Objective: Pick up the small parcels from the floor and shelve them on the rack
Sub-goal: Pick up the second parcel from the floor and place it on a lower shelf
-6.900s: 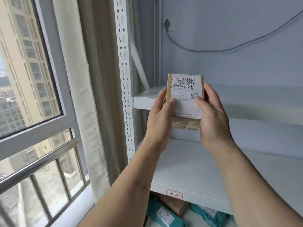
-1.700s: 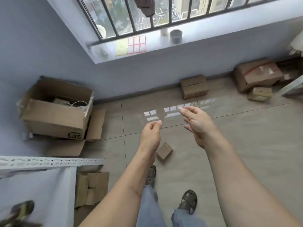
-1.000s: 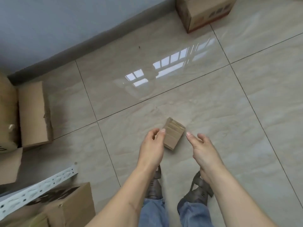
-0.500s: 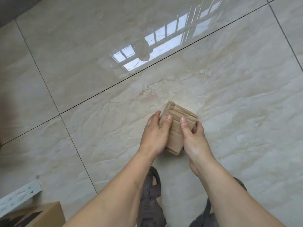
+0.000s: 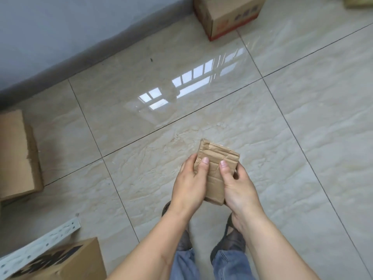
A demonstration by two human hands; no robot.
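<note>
A small brown cardboard parcel point(image 5: 217, 160), creased and taped, is held between both my hands above the tiled floor. My left hand point(image 5: 191, 182) grips its left side with the thumb on top. On its right side my right hand point(image 5: 238, 186) does the same, thumb pressed on the upper face. The parcel's lower end is hidden between my palms. A white perforated rack post point(image 5: 40, 245) shows at the lower left; the shelves are out of view.
A cardboard box point(image 5: 228, 15) stands by the grey wall at the top. Another box point(image 5: 18, 154) lies at the left edge, and a printed box point(image 5: 66, 261) sits under the rack post. My sandalled feet point(image 5: 232, 239) are directly below the parcel.
Earlier I held a labelled parcel at the rack shelf, then turned to the floor with empty hands. Both hands closed on the small brown parcel, and it now sits higher above the tiles.
</note>
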